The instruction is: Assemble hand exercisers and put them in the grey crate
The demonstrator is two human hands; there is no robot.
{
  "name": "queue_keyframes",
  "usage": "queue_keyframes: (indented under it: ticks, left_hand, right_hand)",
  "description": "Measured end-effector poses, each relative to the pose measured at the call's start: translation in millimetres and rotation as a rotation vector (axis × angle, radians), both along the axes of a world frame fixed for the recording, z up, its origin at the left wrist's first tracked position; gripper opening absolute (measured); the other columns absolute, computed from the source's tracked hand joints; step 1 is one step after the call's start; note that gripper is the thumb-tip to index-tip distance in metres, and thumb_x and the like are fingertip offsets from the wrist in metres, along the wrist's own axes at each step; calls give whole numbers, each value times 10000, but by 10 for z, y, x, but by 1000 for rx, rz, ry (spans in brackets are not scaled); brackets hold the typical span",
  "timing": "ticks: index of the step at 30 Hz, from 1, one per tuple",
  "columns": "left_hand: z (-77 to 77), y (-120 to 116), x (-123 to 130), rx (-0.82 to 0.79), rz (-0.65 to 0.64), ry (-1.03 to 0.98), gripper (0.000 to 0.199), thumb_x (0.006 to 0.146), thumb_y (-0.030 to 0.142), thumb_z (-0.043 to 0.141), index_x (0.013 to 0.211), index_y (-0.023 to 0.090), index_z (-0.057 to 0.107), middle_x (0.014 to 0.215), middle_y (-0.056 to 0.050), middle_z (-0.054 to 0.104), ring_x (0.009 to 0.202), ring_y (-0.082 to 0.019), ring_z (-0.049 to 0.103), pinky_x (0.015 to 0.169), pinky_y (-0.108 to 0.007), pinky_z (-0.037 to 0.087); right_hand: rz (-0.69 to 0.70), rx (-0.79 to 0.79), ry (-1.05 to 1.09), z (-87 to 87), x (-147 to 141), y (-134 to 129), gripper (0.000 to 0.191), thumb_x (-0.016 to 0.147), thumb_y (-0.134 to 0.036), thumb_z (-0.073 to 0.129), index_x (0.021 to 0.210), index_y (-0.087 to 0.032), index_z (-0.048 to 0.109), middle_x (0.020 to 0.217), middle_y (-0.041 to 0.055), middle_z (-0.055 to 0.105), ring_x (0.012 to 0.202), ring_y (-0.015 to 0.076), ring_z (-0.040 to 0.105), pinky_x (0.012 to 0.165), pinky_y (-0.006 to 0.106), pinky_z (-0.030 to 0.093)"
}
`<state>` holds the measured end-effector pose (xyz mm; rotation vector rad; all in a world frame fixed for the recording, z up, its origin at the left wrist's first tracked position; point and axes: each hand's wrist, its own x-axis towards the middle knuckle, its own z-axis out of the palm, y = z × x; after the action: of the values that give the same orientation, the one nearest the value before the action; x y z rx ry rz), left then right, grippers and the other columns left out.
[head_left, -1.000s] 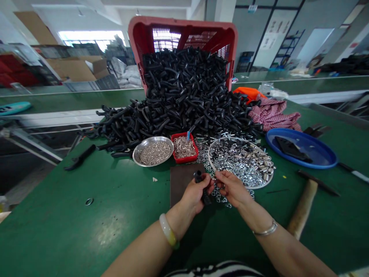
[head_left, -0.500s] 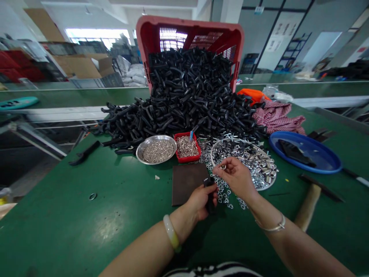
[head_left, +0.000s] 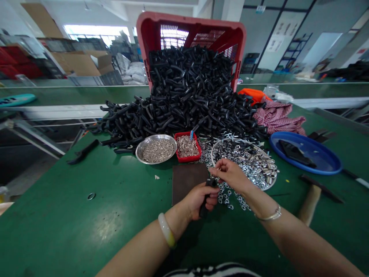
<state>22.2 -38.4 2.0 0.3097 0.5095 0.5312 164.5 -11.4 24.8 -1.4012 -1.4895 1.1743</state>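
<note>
My left hand is closed round a black plastic handle, its end pointing up over the near right corner of a dark square plate. Just above that end, my right hand is pinched; whatever lies between its fingertips is too small to make out. Under and beside the right hand, a white round tray bears metal sleeves, nuts and black bits. Loose nuts are spilled on the table by both hands.
A steel bowl and a red box hold small metal parts. Behind them black handles spill from a red crate. At right are a blue tray with a phone, a hammer and checked cloth. A metal ring lies left.
My right hand has moved slightly left, closer above the handle's end. My left hand has tilted the handle, its lower end swinging left.
</note>
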Motion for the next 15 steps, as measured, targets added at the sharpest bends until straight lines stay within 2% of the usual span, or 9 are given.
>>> queue_keyframes:
  ticks: [3, 5, 7, 9, 11, 12, 14, 15]
  left_hand:
    - [10, 10, -97, 42, -75, -144, 131, 678, 112, 592, 756, 127, 488, 566, 61, 308, 396, 3, 271, 335, -67, 171]
    - [17, 34, -144, -17, -73, -208, 209, 675, 121, 582, 876, 128, 523, 583, 55, 309, 411, 0, 278, 344, -56, 197]
    - [21, 74, -162, -100, 9, -254, 284, 681, 142, 569, 960, 142, 519, 610, 46, 324, 432, -4, 296, 358, -47, 229]
    - [12, 128, -156, -150, 157, -277, 255, 689, 161, 553, 942, 151, 516, 631, 38, 341, 450, -7, 311, 370, -46, 257]
    - [-18, 186, -141, -170, 286, -271, 197, 706, 191, 541, 896, 150, 516, 635, 37, 350, 458, -9, 319, 375, -51, 274]
    - [-40, 213, -136, -178, 324, -259, 177, 716, 212, 539, 880, 150, 515, 633, 38, 351, 459, -9, 321, 374, -53, 276]
    - [-92, 257, -131, -193, 349, -225, 170, 738, 265, 545, 859, 150, 515, 619, 43, 346, 452, -8, 320, 368, -55, 272]
    - [-117, 273, -132, -198, 345, -210, 183, 746, 295, 551, 853, 151, 514, 613, 46, 342, 447, -6, 318, 364, -56, 267]
  right_hand:
    - [88, -96, 14, -31, 50, 57, 335, 678, -507, 624, 654, -206, 479, 489, -45, 491, 399, 74, 393, 374, 215, 290]
    - [81, -22, -107, -37, 123, 161, 322, 714, -512, 583, 668, -204, 501, 493, -34, 510, 415, 87, 424, 397, 225, 308]
    - [-11, 148, -383, -24, 235, 345, 288, 751, -479, 550, 694, -196, 546, 573, -1, 575, 506, 119, 505, 481, 252, 379]
    - [-43, 311, -764, -1, 358, 578, 234, 791, -398, 518, 783, -182, 609, 746, 44, 641, 673, 161, 572, 620, 288, 431]
    - [63, 373, -1055, 19, 446, 795, 235, 803, -322, 505, 935, -178, 635, 940, 67, 647, 841, 185, 581, 749, 302, 432]
    - [145, 373, -1131, 24, 468, 880, 261, 795, -306, 516, 998, -190, 631, 1010, 62, 635, 907, 184, 571, 797, 295, 423]
    - [275, 353, -1187, 27, 469, 999, 297, 756, -305, 567, 1039, -240, 630, 1076, 31, 619, 982, 175, 550, 846, 270, 409]
    - [297, 338, -1203, 27, 453, 1037, 293, 735, -303, 588, 1020, -259, 641, 1079, 23, 619, 992, 179, 546, 848, 272, 411]
